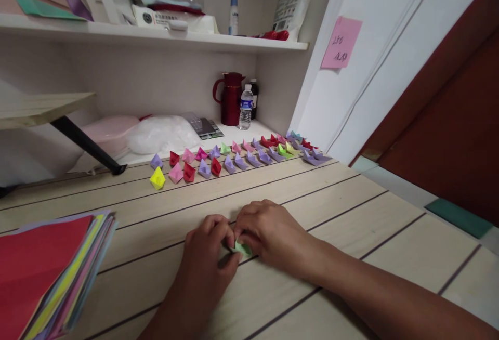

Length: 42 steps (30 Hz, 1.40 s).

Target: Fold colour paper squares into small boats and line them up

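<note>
Paper stack: at your far left, a pile of coloured square sheets (47,272), red on top, lies flat on the pale wood-plank surface (351,215), well apart from your hands.
Left hand: your left hand (206,251) rests on the surface with its fingers (224,233) curled and pinched shut on the near-left edge of the paper piece.
Folded piece: the small light-green folded paper piece (242,248) sits on the surface between your two hands, mostly hidden by them (only a corner shows).
Handling: you should expect it to be nearly weightless, thin and easily creased; it looks apt to slide on the smooth wood unless pressed down. Take it by its folded edges and corners, not the flat middle.
Right hand: your right hand (268,233) lies just beside the left, touching it, its fingers bent down and gripping the piece's far-right side.
Finished row: beyond your hands, two lines of small folded paper boats (234,159) in yellow, pink, red, purple and green stand near the back of the surface.
</note>
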Each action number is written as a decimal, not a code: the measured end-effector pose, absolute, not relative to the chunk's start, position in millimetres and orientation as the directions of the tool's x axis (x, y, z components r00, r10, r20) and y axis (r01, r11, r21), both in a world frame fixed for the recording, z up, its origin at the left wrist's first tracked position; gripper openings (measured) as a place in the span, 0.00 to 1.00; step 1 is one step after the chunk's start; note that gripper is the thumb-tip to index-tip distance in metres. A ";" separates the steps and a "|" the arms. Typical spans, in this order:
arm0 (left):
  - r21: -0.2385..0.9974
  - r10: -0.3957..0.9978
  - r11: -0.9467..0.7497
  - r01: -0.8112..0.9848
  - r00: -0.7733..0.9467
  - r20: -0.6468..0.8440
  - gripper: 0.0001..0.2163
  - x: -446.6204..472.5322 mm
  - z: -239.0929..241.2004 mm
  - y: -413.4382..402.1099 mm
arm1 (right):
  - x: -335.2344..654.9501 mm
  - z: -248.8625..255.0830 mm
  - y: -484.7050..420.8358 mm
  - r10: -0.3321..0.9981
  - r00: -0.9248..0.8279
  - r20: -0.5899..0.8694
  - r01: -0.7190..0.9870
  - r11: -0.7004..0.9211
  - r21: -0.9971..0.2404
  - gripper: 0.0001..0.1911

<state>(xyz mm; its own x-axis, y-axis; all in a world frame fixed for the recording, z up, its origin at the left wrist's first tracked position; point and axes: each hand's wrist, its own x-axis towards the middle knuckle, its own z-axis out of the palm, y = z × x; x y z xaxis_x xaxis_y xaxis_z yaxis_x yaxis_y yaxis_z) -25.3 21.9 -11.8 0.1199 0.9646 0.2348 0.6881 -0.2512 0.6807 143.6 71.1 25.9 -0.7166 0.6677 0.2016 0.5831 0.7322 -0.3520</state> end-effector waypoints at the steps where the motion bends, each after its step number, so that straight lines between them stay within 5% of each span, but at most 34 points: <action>1: 0.684 0.966 -0.247 0.687 0.118 0.230 0.09 -25.2 -12.2 22.1 | 144.0 25.5 71.5 0.669 -0.716 0.199 0.582 0.730 -0.358 0.07; 17: 0.679 0.966 -0.253 0.689 0.143 0.215 0.06 -29.9 -16.3 22.1 | 150.7 27.6 78.9 0.628 -0.760 0.171 0.488 0.724 -0.487 0.12; 26: 0.641 0.969 -0.236 0.730 0.128 0.212 0.08 -26.8 -11.9 19.0 | 145.3 18.0 74.3 0.613 -0.733 0.295 0.480 0.774 -0.414 0.09; 36: 0.750 0.937 -0.305 0.587 0.043 0.348 0.09 -27.2 -12.7 19.4 | 143.7 19.9 68.1 0.550 -0.663 0.508 0.423 0.835 -0.352 0.06; 42: 0.777 0.933 -0.300 0.553 0.002 0.359 0.07 -29.3 -14.6 19.4 | 141.8 17.9 69.4 0.602 -0.647 0.469 0.394 0.790 -0.470 0.06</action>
